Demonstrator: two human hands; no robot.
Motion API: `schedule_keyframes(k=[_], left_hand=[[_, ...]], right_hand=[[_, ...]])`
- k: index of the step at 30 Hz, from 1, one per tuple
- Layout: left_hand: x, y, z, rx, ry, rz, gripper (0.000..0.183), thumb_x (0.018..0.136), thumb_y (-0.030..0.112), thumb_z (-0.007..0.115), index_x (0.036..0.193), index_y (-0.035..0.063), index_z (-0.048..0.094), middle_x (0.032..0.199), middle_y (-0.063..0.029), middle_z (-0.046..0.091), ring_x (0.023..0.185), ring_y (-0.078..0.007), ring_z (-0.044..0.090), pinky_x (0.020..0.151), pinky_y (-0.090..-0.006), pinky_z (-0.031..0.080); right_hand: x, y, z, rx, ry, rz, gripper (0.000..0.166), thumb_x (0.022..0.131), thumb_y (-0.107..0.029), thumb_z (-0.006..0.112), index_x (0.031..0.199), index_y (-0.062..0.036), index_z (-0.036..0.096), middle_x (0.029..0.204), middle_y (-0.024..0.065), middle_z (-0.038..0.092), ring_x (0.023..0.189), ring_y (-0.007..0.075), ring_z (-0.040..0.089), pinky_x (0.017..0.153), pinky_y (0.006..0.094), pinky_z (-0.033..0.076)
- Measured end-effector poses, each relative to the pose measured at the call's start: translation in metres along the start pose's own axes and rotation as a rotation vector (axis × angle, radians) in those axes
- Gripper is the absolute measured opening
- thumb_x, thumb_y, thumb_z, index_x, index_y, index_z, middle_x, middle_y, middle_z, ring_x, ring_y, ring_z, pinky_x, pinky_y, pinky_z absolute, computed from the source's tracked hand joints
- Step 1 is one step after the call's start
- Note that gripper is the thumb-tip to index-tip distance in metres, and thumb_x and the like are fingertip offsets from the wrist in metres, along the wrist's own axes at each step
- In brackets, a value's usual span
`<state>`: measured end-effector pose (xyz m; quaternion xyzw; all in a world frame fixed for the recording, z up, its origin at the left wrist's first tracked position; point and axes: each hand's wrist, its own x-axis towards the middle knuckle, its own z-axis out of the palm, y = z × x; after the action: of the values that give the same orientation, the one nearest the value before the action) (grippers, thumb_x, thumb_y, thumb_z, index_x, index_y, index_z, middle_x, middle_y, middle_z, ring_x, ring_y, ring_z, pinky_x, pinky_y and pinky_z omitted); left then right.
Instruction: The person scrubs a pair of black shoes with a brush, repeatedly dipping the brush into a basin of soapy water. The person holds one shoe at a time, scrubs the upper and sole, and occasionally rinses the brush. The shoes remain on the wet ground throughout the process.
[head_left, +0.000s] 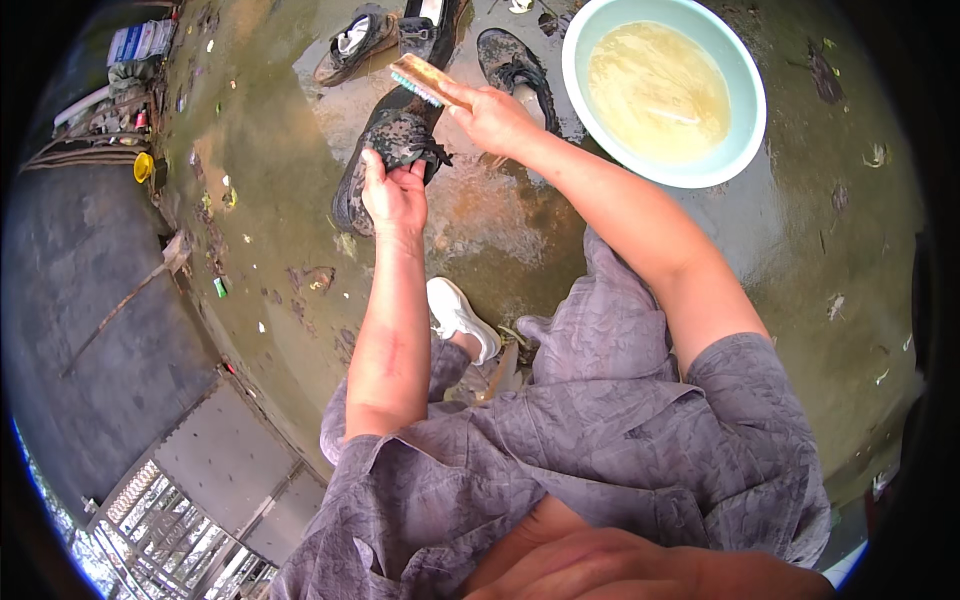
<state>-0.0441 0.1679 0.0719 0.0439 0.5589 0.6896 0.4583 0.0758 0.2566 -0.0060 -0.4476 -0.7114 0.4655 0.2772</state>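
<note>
My left hand grips a camouflage-patterned lace-up shoe by its opening, thumb outside and fingers near the dark laces. The shoe is tilted, with part of its black sole showing. In my right hand is a wooden-backed scrub brush, held by one end. Its pale blue and pink bristles point down, just beyond the shoe; whether they touch anything cannot be told. Another camouflage shoe lies to the right on the wet ground. A light green basin beside it holds cloudy yellowish water.
Farther off lie a worn dark shoe with pale cloth inside and a dark item with a buckle. My white shoe rests on the ground. To the left are a yellow container, sticks and a dark panel.
</note>
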Motion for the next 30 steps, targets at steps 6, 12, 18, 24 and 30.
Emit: schedule_keyframes(k=[6,12,18,24,30], left_hand=[[-0.003,0.007,-0.018,-0.021,-0.08,0.008,0.041,0.093,0.036,0.04,0.121,0.0059,0.043,0.118,-0.0089,0.052,0.108,-0.0256,0.05,0.092,-0.0463,0.038],[-0.007,0.005,-0.023,0.109,-0.079,-0.011,0.036,0.093,0.032,0.04,0.117,0.006,0.046,0.116,-0.0076,0.053,0.104,-0.0227,0.053,0.088,-0.0446,0.041],[-0.016,0.003,-0.028,0.236,-0.092,-0.005,0.036,0.092,0.034,0.044,0.11,0.0051,0.052,0.108,-0.0069,0.058,0.095,-0.0192,0.057,0.082,-0.0397,0.045],[-0.017,0.01,-0.034,0.19,-0.177,0.012,0.036,0.093,0.031,0.043,0.114,0.0031,0.048,0.112,-0.0083,0.055,0.101,-0.0204,0.054,0.086,-0.0396,0.044],[-0.015,0.011,-0.038,0.161,-0.174,0.028,0.035,0.092,0.03,0.043,0.114,0.0035,0.049,0.112,-0.0086,0.056,0.1,-0.0212,0.055,0.085,-0.04,0.044]], right_hand=[[-0.019,-0.032,0.007,-0.04,-0.065,-0.082,0.041,0.084,-0.03,0.048,0.125,-0.0278,0.047,0.077,0.0135,0.06,0.066,0.0302,0.061,0.064,0.0393,0.05],[-0.022,-0.056,-0.009,-0.094,-0.261,-0.052,0.041,0.086,-0.031,0.046,0.127,-0.0303,0.044,0.103,0.0146,0.055,0.09,0.0291,0.058,0.075,0.039,0.047],[0.0,-0.049,-0.031,-0.103,-0.311,0.156,0.041,0.087,-0.028,0.044,0.128,-0.0259,0.045,0.09,0.013,0.062,0.074,0.0263,0.062,0.07,0.0364,0.05],[-0.015,-0.072,-0.025,-0.089,-0.293,0.023,0.04,0.086,-0.028,0.045,0.126,-0.023,0.047,0.094,0.0146,0.06,0.083,0.0297,0.061,0.076,0.0399,0.048],[-0.021,-0.083,-0.021,-0.139,-0.257,-0.018,0.04,0.087,-0.03,0.043,0.126,-0.0257,0.046,0.098,0.0154,0.058,0.088,0.0291,0.059,0.08,0.0386,0.047]])
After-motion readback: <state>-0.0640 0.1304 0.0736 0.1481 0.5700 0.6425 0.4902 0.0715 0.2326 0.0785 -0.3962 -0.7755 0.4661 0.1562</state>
